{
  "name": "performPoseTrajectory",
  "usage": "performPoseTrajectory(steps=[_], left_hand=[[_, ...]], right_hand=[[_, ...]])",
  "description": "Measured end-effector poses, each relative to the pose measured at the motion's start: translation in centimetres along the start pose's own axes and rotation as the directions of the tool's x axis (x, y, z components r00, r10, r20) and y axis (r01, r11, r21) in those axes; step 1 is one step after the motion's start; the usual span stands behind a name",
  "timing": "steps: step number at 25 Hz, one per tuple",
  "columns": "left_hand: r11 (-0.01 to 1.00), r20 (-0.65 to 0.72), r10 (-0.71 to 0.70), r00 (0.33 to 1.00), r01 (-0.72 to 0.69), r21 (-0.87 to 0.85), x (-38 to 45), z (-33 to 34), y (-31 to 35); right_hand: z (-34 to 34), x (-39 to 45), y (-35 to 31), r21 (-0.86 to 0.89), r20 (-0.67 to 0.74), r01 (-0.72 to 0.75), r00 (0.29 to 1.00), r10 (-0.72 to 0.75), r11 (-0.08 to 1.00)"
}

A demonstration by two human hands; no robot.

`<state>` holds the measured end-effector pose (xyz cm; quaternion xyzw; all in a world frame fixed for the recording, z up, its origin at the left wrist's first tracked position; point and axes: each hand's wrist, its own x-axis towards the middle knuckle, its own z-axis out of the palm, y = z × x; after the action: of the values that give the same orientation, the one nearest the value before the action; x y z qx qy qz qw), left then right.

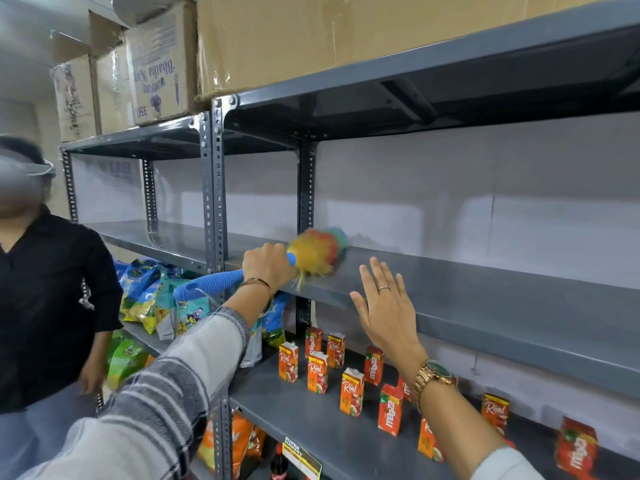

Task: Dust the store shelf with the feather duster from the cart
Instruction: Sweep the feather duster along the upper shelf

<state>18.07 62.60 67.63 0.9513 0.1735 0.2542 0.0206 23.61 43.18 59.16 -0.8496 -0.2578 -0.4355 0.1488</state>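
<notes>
My left hand is shut on the blue ribbed handle of the feather duster. Its yellow, red and green head is blurred and lies on the grey metal shelf near the upright post. My right hand is raised flat with fingers spread, just in front of the shelf's front edge and to the right of the duster head. It holds nothing. The cart is not in view.
Another person in a black top stands close at the left. Juice cartons stand on the shelf below, snack bags to their left. Cardboard boxes sit on the top shelf.
</notes>
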Motion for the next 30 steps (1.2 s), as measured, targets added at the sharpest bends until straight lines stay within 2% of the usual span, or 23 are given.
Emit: performPoseTrajectory(steps=[1, 3, 5, 7, 9, 13, 17, 21, 25, 30], left_hand=[[0.996, 0.016, 0.064, 0.998, -0.063, -0.057, 0.2, -0.3, 0.2], [0.966, 0.147, 0.207, 0.967, -0.178, -0.186, 0.3, -0.4, -0.3], [0.957, 0.218, 0.266, 0.939, -0.231, -0.176, 0.0, 0.0, -0.2], [0.966, 0.143, 0.244, 0.959, -0.228, -0.118, 0.1, 0.0, 1.7], [0.953, 0.086, 0.279, 0.957, -0.265, -0.145, 0.3, -0.2, 3.9], [0.893, 0.204, 0.396, 0.895, -0.323, -0.313, 0.2, 0.9, 4.5], [0.872, 0.157, 0.436, 0.886, -0.373, -0.317, -0.5, 2.1, 9.1], [0.758, 0.160, 0.611, 0.776, -0.514, -0.402, -0.9, 1.4, 12.8], [0.740, 0.153, 0.632, 0.759, -0.534, -0.408, -1.6, 1.7, 16.8], [0.546, 0.101, 0.796, 0.596, -0.637, -0.545, -3.3, 1.8, 20.8]], right_hand=[[-0.1, -0.1, 0.1, 0.010, -0.005, 0.004, 1.000, -0.004, 1.000], [-0.5, -0.3, 0.3, 0.039, -0.007, 0.003, 1.000, -0.002, 0.999], [-1.1, -0.7, 0.7, 0.039, -0.013, -0.002, 1.000, 0.003, 0.999], [-1.9, -1.2, 1.5, -0.002, -0.022, -0.004, 1.000, 0.004, 1.000], [-2.7, -1.9, 2.5, -0.049, -0.025, -0.012, 1.000, 0.010, 0.999], [-4.2, -2.6, 4.3, -0.101, -0.067, -0.037, 0.997, 0.031, 0.994], [-6.1, -3.6, 6.4, -0.155, -0.103, -0.105, 0.991, 0.089, 0.982], [-8.0, -5.1, 9.0, -0.246, -0.112, -0.134, 0.988, 0.109, 0.960], [-10.2, -6.9, 11.3, -0.312, -0.142, -0.203, 0.976, 0.166, 0.928], [-13.6, -9.5, 14.7, -0.382, -0.179, -0.277, 0.958, 0.223, 0.882]])
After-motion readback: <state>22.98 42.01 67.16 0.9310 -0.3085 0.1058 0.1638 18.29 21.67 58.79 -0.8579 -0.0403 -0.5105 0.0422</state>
